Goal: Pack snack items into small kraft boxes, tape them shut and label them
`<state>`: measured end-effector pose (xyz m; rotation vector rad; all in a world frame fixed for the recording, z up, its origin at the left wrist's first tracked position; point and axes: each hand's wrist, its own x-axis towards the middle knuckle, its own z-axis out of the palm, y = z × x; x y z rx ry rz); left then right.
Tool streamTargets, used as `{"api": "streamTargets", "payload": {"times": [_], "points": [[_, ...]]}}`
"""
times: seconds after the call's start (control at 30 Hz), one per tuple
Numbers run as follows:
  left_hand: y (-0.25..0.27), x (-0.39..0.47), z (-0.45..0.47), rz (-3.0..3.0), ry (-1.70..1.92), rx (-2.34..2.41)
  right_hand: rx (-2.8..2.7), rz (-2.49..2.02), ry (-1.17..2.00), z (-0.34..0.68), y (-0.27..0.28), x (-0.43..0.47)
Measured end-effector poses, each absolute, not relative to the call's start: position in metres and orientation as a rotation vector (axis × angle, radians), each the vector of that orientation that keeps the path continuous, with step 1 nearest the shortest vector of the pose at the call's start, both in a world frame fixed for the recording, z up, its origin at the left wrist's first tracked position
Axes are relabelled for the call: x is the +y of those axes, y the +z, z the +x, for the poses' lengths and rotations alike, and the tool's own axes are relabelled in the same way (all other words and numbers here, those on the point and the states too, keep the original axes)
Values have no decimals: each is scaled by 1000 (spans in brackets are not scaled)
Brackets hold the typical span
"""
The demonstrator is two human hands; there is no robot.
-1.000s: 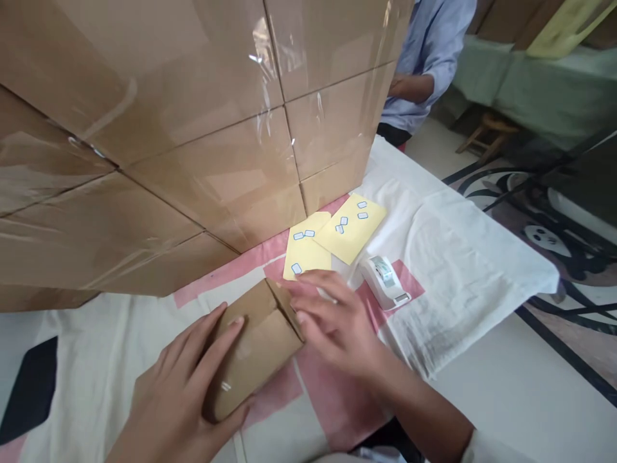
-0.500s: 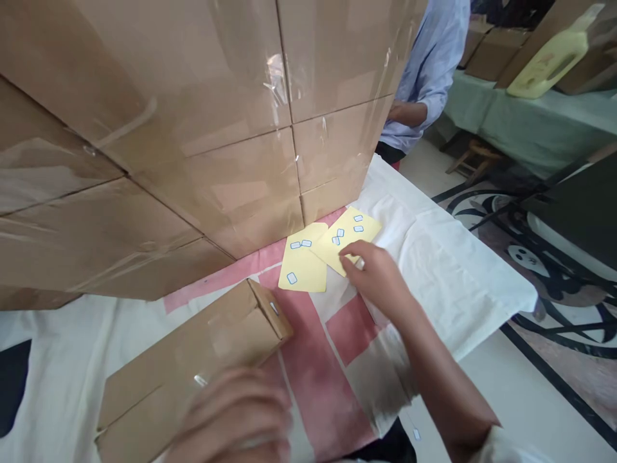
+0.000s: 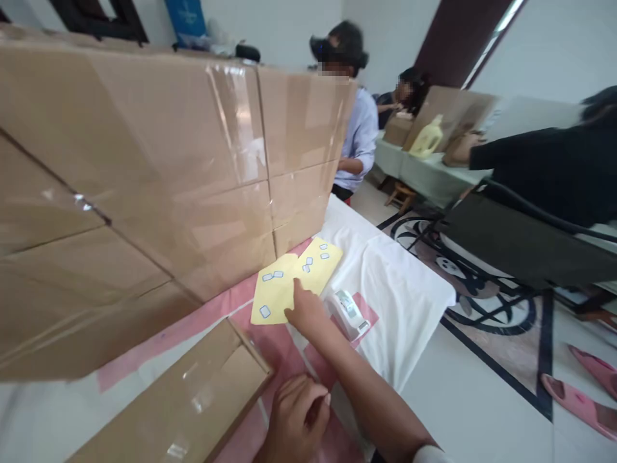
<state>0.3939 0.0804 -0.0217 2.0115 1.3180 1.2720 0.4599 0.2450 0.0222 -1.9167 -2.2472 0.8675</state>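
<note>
My right hand [image 3: 308,310] has its index finger stretched out over two overlapping yellow sheets, its fingertip at the edge of the right sheet [image 3: 318,275]. Small blue-outlined white shapes dot both this sheet and the left sheet [image 3: 277,302]. Beside my right wrist lies a white plastic object with a greenish label [image 3: 348,314], its kind unclear. My left hand [image 3: 296,418] is nearer to me, its fingers curled in with nothing visible in them. To its left is a long taped cardboard box [image 3: 187,392].
A wall of taped cardboard boxes [image 3: 193,167] stands along the table's far side. The white cloth [image 3: 405,270] covers the table's right end. Behind are a person in a light shirt [image 3: 364,128], a yellow jug [image 3: 427,138] and a dark chair [image 3: 535,238]. Pink slippers [image 3: 578,399] lie on the floor.
The view has tilted up and to the right. My right hand has shifted left across the sheets, and the white labelled object now shows. My left hand has moved off the long box, to its right.
</note>
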Motion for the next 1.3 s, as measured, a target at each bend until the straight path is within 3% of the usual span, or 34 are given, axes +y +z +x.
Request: {"api": "streamTargets", "payload": {"times": [0.33,0.47,0.73,0.9,1.07,1.3], "points": [[-37,84,393,1981,1310,1306,-1910,-1366,892,456,16,249],[-38,84,395,1971,1360,1335,-1463,-941,1068,472,23,255],[-49,84,397,1968,1320,1359,-906,-562,1540,478,23,259],[-54,86,403,1883,1439,1355,-942,-577,1657,454,14,248],[-43,82,404,1926,1427,1375,-797,-697,1537,461,14,251],[44,85,390,2065,1598,1215,-890,-773,1495,479,12,254]]}}
